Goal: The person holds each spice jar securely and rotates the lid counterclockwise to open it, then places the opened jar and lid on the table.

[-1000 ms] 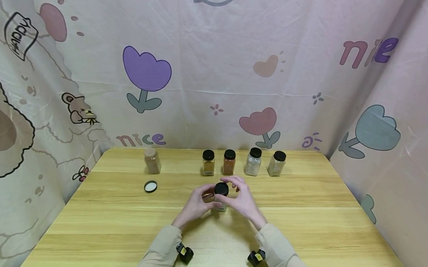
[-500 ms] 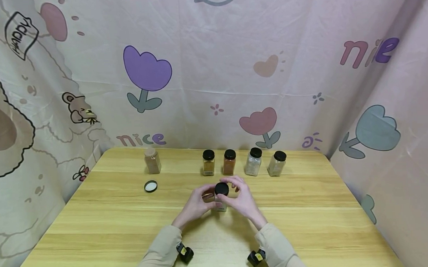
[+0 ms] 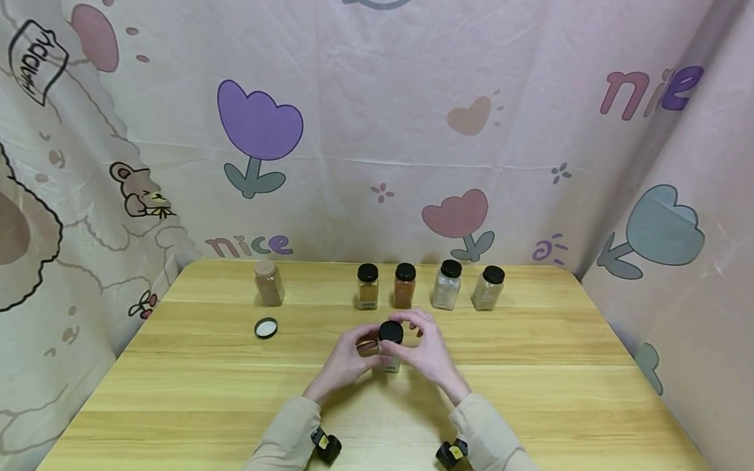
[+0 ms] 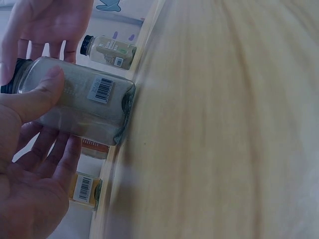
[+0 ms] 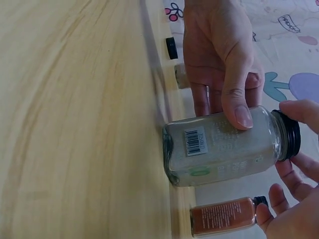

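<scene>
Upright on the table near the middle stands a clear glass spice jar with a black screw lid. My left hand grips the jar's body, its thumb lying across the near face above the barcode label. At the top, my right hand holds the lid between thumb and fingers, as the right wrist view also shows. The jar's contents look pale; how full it is, I cannot tell.
Behind the hands stand capped spice jars: yellow, orange-red, white and beige. At the back left is an uncapped jar of brown powder. A loose black lid lies in front of it, white inside up.
</scene>
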Motion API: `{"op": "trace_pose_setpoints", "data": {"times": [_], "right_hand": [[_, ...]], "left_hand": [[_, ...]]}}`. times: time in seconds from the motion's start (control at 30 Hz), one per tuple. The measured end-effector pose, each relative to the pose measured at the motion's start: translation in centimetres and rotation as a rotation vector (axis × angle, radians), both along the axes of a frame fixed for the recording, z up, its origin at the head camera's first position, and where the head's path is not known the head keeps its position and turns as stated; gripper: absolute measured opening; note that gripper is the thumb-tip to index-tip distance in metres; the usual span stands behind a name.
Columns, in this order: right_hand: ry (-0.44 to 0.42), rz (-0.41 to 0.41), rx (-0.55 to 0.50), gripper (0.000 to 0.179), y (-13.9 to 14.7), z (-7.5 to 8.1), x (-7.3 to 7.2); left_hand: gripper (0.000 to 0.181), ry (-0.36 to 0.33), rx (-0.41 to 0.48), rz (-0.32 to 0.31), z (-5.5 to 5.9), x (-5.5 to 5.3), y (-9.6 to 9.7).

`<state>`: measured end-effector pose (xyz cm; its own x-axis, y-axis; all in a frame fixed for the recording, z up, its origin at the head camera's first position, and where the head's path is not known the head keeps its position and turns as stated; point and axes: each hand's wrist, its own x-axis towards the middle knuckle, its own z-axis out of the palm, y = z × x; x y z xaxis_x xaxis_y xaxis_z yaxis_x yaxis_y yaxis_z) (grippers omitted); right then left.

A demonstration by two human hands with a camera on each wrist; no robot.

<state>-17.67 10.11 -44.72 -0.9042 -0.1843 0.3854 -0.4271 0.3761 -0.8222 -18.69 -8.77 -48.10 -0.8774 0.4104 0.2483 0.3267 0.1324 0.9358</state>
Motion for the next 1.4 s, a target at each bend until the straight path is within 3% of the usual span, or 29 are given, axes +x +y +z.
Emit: {"op": "trace_pose_setpoints", "data": {"times": [0.3,0.67,0.93,1.17,1.4], "right_hand": [[-0.047,0.009,0.000,0.049,0.11,0.08,0.19],[-0.015,-0.003,0.003,0.041,-0.06,0.24,0.05],[-0.060,-0.012,0.014,0.051,-0.15,0.24,0.27],[-0.038,-0.034,0.035,0.050,-0.30,0.23,0.26],[0.000,0.012,0.077,0.044,-0.23,0.42,0.16]], "left_hand": [[0.051,-0.014,0.001,0.007,0.07,0.14,0.05],[0.052,-0.023,-0.004,0.008,0.17,0.17,-0.01],[0.051,-0.021,-0.002,0.006,0.10,0.22,0.00],[0.052,0.003,-0.012,0.003,0.02,0.16,-0.04],[0.053,-0.018,0.008,-0.002,0.05,0.23,0.00]]}}
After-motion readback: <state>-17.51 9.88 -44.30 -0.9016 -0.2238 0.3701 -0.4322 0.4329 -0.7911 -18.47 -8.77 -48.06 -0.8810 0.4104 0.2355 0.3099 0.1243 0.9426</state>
